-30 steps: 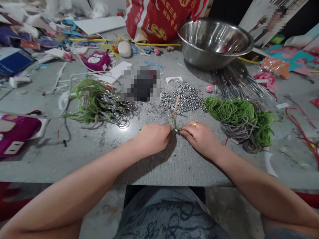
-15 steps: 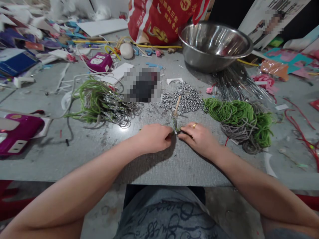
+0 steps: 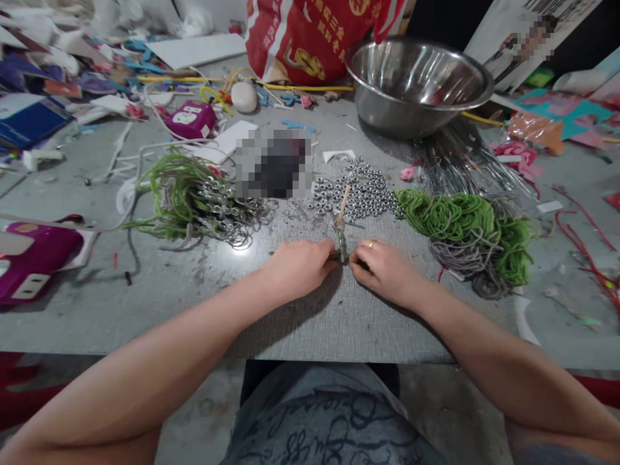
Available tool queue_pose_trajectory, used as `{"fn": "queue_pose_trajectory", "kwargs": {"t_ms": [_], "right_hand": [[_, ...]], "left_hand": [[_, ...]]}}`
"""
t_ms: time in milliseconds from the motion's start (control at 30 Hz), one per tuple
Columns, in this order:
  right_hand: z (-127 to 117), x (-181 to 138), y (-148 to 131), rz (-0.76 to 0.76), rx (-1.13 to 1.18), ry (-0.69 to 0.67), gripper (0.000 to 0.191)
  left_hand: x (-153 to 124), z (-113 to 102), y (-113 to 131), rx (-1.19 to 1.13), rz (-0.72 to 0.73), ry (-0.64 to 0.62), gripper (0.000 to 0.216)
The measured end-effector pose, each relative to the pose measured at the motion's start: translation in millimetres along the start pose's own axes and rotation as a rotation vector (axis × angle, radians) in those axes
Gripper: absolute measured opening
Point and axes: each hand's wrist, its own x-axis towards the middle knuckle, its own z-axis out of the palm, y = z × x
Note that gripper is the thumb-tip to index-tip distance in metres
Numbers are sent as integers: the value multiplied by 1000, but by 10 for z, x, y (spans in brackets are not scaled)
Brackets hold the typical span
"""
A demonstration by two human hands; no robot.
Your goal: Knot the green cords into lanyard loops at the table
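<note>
A small green cord piece with clear or silvery parts (image 3: 341, 244) stands upright between my hands, by a thin wooden stick (image 3: 344, 203). My left hand (image 3: 304, 268) is closed on green cord at its left side, and a green end pokes out behind the knuckles. On the other side my right hand (image 3: 383, 268), with a gold ring, is closed in a pinch at the cord; its fingertips hide most of what they grip. Just beyond lie many silver beads (image 3: 363, 187). Coiled green and grey cords (image 3: 445, 216) rest to the right; corded pieces with metal rings (image 3: 179, 190) lie left.
A steel bowl (image 3: 419, 90) stands at the back right, beside a red bag (image 3: 314, 45). Thin clear and silvery strips (image 3: 465, 161) lie below the bowl. Purple devices (image 3: 41, 261) are on the left, and scraps cover the back left. The table's front edge is near my body.
My right hand has drawn slightly right, away from the upright piece, and its fingers have curled in. My left hand has stayed close to the piece, its wrist turned a little.
</note>
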Motion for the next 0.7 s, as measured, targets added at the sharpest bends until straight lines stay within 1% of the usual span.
{"fn": "queue_pose_trajectory", "kwargs": {"t_ms": [133,400,533,633,700], "right_hand": [[-44,-10,-10,-13,2,-43,15],[-160,-35,-25,76,42,-217,13],[-170,-36,-15,72,51,-233,14],[-176,-38,0,83,99,-223,15],[-182,-40,9,128,129,-222,17]], "left_hand": [[-2,-22,-8,20,1,-17,28],[-13,-112,-36,11,93,-119,27],[-6,-129,-51,3,126,-138,26],[-9,-122,-49,-20,98,-130,26],[-11,-111,-46,-41,73,-100,31]]}}
